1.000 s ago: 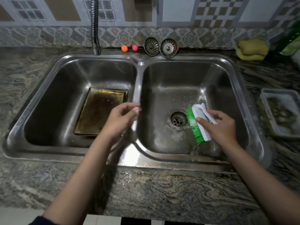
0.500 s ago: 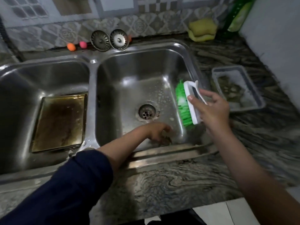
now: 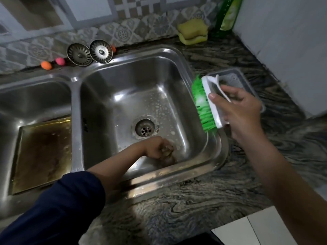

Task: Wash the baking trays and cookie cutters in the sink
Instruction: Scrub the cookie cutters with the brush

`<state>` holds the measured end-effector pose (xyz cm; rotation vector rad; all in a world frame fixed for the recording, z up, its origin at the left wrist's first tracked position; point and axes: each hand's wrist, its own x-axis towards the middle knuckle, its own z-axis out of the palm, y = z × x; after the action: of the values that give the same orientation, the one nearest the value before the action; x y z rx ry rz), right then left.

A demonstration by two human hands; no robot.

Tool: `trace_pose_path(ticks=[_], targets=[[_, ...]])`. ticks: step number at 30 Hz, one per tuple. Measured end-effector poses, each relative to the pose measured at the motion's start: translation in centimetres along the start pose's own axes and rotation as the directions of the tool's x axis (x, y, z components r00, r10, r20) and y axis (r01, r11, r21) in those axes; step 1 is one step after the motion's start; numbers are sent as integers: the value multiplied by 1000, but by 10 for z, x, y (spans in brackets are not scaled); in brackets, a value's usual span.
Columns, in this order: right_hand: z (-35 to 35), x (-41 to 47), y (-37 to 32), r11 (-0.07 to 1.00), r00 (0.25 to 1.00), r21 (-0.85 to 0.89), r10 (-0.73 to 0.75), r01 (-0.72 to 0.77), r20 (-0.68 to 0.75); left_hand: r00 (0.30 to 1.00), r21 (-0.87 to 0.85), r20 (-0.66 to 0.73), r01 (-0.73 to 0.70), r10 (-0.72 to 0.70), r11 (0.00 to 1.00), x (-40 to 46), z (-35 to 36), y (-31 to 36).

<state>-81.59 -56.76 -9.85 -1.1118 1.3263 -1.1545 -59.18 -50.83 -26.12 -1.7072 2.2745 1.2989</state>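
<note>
A home kitchen: double steel sink (image 3: 203,96), patterned wall tiles (image 3: 123,32), granite counter (image 3: 194,200).

2 drain strainers (image 3: 89,54) against the tiled backsplash, orange ball (image 3: 46,65) — pink ball (image 3: 60,61) beside it, yellow sponge (image 3: 192,31), green bottle (image 3: 228,15)

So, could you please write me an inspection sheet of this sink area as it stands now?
Surface: marbled stone counter around a steel double sink.
Job's things: stained baking tray lying in the left basin; small object in the right basin under the left hand, too blurred to name.
Clutter: two sink strainers, orange and pink balls, yellow sponge, green bottle, grey plastic tray.
Grippers: left hand curled on the small object; right hand grips the green-bristled scrub brush over the sink's right rim.
Cables: nothing seen.
Surroundings: patterned tile backsplash, white wall at right.
</note>
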Motion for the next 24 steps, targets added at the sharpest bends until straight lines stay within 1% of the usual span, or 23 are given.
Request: trace_pose_path(ticks=[3,5,7,10,13,16,20,24], targets=[[-11,16,-17,997,997,-42,-72,70,-42,991,-79,-107,76,-84,994,-3,-5,-4],[-19,28,-22,991,992,-88,-105,100,-64,987,-117,-97,115,-127,986,-2,-8,-5],[-25,36,-25,986,990,-132,-115,103,-83,986,-40,-76,148,-151,988,1,-9,-5],[-28,42,-21,980,988,-170,-125,108,-89,983,65,-113,155,-147,986,7,0,0],[-29,41,-12,975,990,-196,-119,103,-73,988,137,-139,93,-73,986,17,12,7],[-30,41,-10,965,986,-230,-148,125,-82,992,242,-112,77,-50,967,26,15,15],[-38,47,-17,896,961,-387,-265,216,-75,997,410,-40,70,-58,909,32,14,29],[-42,60,-12,812,947,-519,-321,266,-18,999,472,-43,49,-33,880,34,14,31]])
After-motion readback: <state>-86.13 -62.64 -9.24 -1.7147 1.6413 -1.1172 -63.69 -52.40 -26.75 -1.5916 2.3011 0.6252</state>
